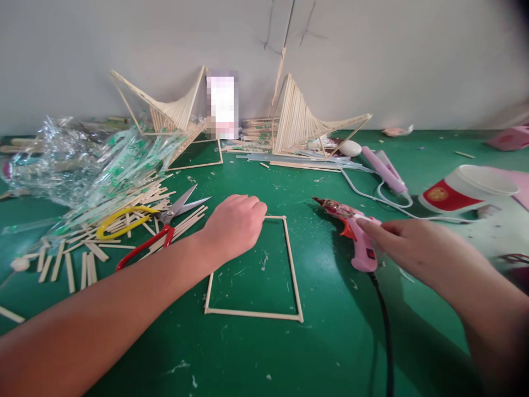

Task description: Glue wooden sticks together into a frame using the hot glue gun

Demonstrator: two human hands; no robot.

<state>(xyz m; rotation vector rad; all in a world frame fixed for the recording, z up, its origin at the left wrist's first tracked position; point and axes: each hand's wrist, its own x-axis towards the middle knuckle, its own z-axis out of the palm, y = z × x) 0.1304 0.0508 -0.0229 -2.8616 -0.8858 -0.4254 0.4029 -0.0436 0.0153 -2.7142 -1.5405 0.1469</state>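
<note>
Bare green counter lies open at my six o'clock, below the stick frame. At nine o'clock the scissors and loose sticks block my left hand. At three o'clock the glue gun and its black cord cross my right hand's path. Stick models crowd twelve o'clock; a cup lies at two.

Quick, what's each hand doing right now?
Left hand: curled shut, pressing on the stick frame at its top corner.
Right hand: fingers extended, resting on the pink glue gun.
</note>
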